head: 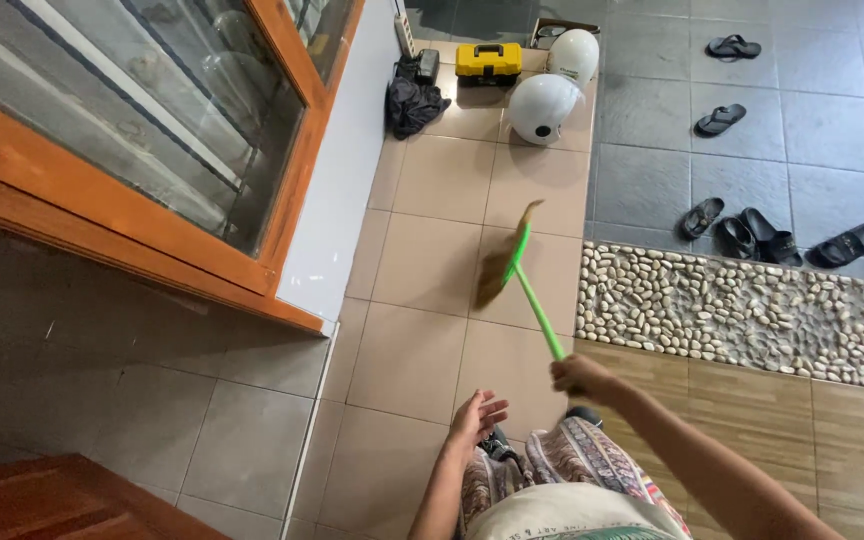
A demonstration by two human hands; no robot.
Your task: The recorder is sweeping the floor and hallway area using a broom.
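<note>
My right hand (pixel 580 377) grips the green handle of a broom (pixel 524 280). The broom's straw head is lifted just over the beige floor tiles (pixel 442 180) and blurred with motion. My left hand (pixel 476 417) hangs free beside my hip with its fingers spread and nothing in it. Below the hands I see my patterned trousers and the toes of dark footwear.
A wood-framed glass cabinet (pixel 142 130) stands along the left. Two white helmets (pixel 544 105), a yellow toolbox (pixel 488 60) and dark cloth (pixel 410 100) lie at the far end. A pebble strip (pixel 742 310) and several sandals (pixel 752 235) are on the right.
</note>
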